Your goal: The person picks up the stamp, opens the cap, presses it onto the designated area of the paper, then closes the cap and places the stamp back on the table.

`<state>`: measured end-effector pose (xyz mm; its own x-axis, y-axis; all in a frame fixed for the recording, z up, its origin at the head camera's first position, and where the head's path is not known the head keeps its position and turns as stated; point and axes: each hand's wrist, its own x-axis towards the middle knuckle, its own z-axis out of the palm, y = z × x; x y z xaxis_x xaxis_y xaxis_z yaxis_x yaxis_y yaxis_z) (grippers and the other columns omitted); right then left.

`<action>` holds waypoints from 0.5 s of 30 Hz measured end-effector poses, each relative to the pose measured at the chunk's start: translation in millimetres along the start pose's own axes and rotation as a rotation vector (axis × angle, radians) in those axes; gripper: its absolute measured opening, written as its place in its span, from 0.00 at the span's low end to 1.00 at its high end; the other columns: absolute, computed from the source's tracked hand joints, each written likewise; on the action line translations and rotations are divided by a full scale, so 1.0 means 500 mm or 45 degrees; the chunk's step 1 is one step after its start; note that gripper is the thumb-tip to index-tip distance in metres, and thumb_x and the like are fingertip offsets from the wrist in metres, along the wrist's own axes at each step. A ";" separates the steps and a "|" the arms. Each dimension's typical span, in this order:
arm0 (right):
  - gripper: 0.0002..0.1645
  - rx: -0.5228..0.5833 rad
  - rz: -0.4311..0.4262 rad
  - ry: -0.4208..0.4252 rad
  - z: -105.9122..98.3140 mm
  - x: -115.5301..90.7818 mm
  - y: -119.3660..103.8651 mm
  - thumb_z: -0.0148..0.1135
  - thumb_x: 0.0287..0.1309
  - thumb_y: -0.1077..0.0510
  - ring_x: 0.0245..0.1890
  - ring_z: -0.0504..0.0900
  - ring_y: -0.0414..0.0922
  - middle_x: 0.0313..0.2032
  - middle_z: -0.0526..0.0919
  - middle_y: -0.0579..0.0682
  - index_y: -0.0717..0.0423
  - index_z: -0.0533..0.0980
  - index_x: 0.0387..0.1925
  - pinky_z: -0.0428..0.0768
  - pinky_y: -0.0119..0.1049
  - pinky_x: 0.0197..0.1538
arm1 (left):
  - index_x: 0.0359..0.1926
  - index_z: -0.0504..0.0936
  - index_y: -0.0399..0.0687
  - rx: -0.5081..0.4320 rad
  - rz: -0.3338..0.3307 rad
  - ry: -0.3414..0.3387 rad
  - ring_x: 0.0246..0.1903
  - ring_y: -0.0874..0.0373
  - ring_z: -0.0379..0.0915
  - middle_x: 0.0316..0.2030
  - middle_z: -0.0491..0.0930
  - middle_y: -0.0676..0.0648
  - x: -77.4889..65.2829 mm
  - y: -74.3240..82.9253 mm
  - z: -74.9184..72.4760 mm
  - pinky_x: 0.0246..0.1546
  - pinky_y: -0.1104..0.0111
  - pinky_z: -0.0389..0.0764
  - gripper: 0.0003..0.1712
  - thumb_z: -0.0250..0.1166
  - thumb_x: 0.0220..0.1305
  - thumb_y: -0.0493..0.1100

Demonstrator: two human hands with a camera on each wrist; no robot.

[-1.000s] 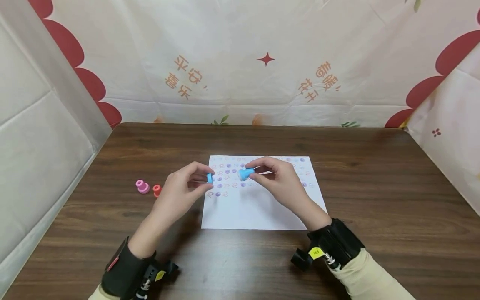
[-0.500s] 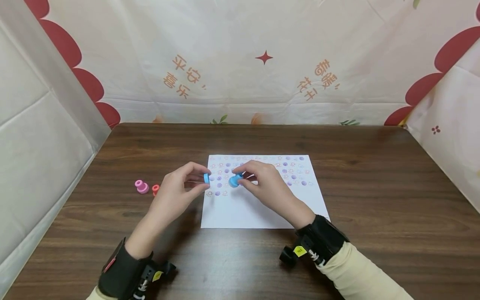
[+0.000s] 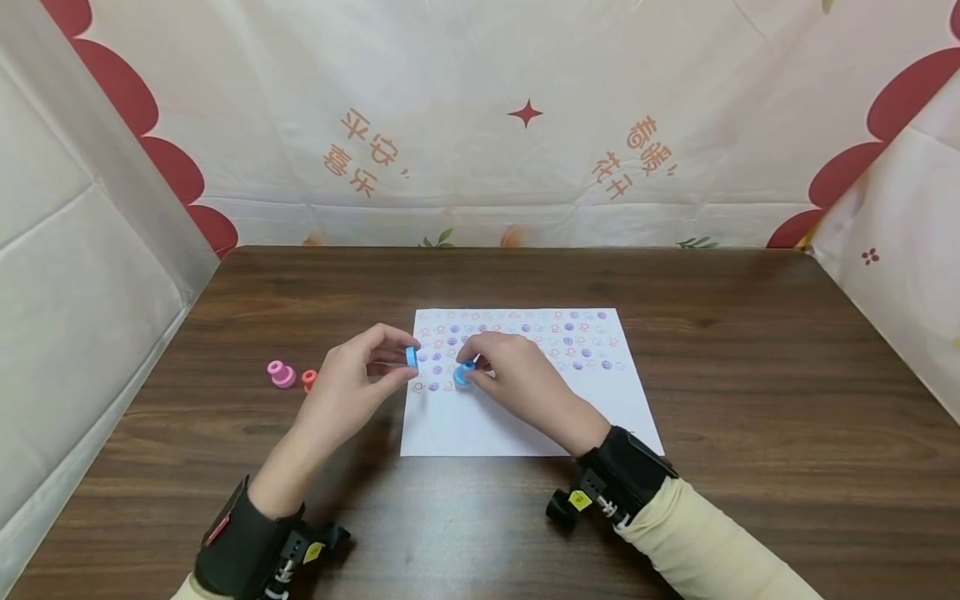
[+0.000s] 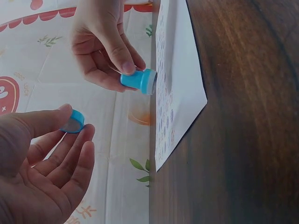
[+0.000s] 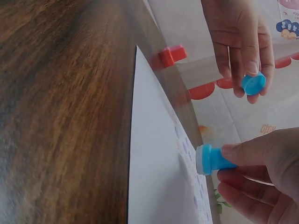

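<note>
Between thumb and fingers my right hand (image 3: pixel 517 375) pinches a blue stamp (image 4: pixel 140 81) by its narrow handle, with the wide white-rimmed end turned down close over the paper. That white paper (image 3: pixel 525 421) carries rows of small purple and reddish prints across its far part. My left hand (image 3: pixel 352 375) holds a small round blue cap (image 5: pixel 254 84) at the fingertips, raised near the paper's left edge. In the left wrist view the cap's hollow side faces the camera.
A pink stamp (image 3: pixel 282 374) and a red stamp (image 3: pixel 309 381) stand on the brown wooden table (image 3: pixel 720 375), left of the paper. The red one is partly behind my left hand in the head view. A pale printed cloth (image 3: pixel 465 67) hangs along the table's back edge.
My right hand has moved left and down toward the paper, tipping the blue stamp from slanted to end-down. The left hand has stayed nearly still with the cap.
</note>
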<state>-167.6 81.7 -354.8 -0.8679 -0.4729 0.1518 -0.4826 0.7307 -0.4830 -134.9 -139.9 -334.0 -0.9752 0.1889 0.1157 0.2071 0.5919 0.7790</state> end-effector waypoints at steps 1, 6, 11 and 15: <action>0.08 -0.008 -0.004 -0.001 0.002 0.001 0.000 0.70 0.59 0.59 0.37 0.83 0.41 0.38 0.88 0.46 0.52 0.84 0.41 0.84 0.35 0.45 | 0.52 0.80 0.46 0.000 0.000 0.000 0.43 0.53 0.85 0.44 0.86 0.45 0.000 0.000 0.000 0.51 0.56 0.86 0.18 0.71 0.61 0.38; 0.07 -0.041 -0.011 -0.004 0.009 0.002 0.001 0.70 0.59 0.59 0.35 0.80 0.40 0.38 0.88 0.45 0.52 0.84 0.40 0.82 0.33 0.43 | 0.51 0.80 0.46 -0.002 0.001 -0.005 0.43 0.53 0.85 0.44 0.86 0.45 0.001 0.000 0.000 0.51 0.56 0.86 0.17 0.71 0.61 0.38; 0.08 -0.064 -0.012 -0.010 0.010 0.004 0.001 0.70 0.59 0.59 0.35 0.81 0.40 0.39 0.88 0.46 0.51 0.85 0.41 0.83 0.34 0.44 | 0.51 0.80 0.46 -0.003 0.004 -0.010 0.43 0.53 0.85 0.44 0.86 0.45 0.001 0.000 0.001 0.51 0.56 0.86 0.17 0.71 0.61 0.38; 0.07 -0.081 -0.006 -0.031 0.012 0.006 0.000 0.69 0.60 0.59 0.35 0.81 0.40 0.39 0.88 0.46 0.51 0.85 0.42 0.83 0.35 0.44 | 0.51 0.80 0.45 -0.007 0.005 -0.013 0.43 0.53 0.85 0.44 0.86 0.45 0.001 0.000 0.001 0.50 0.56 0.86 0.17 0.71 0.62 0.38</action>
<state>-169.3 77.3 -359.5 -0.8631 -0.4874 0.1323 -0.4935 0.7580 -0.4266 -135.4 -139.3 -334.5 -0.9734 0.1994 0.1126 0.2106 0.5869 0.7818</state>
